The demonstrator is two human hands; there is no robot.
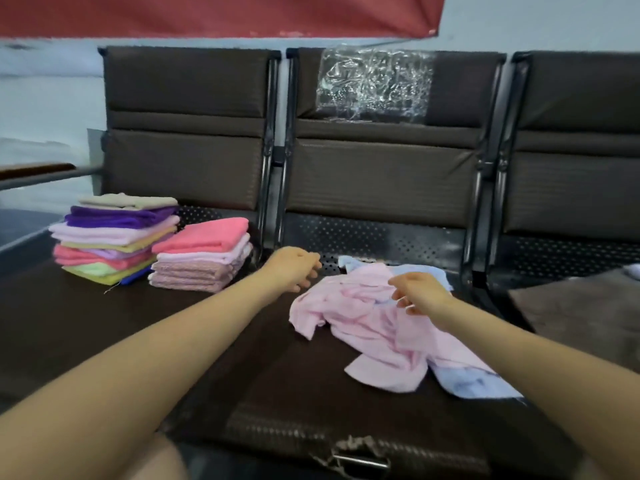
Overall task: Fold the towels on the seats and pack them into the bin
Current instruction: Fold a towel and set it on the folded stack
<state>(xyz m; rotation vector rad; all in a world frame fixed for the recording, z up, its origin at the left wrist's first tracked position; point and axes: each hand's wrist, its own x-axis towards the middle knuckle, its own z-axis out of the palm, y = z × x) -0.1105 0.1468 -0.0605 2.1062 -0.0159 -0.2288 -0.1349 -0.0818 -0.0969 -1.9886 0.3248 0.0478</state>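
Both hands reach out over the middle seat point(346, 358). Her left hand point(294, 268) hangs with fingers loosely curled and nothing in them, just beside the far left edge of the pink towel point(363, 327). Her right hand point(419, 292) hovers over that crumpled towel, fingers loosely bent; whether it pinches any cloth I cannot tell. A blue towel point(474, 382) lies partly under the pink one. On the left seat's far side stand a tall stack point(110, 237) and a short stack point(204, 254) of folded towels, touching.

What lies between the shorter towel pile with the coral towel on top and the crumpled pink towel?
In the head view, the left hand hovers there over bare dark seat, between the shorter pile and the pink towel.
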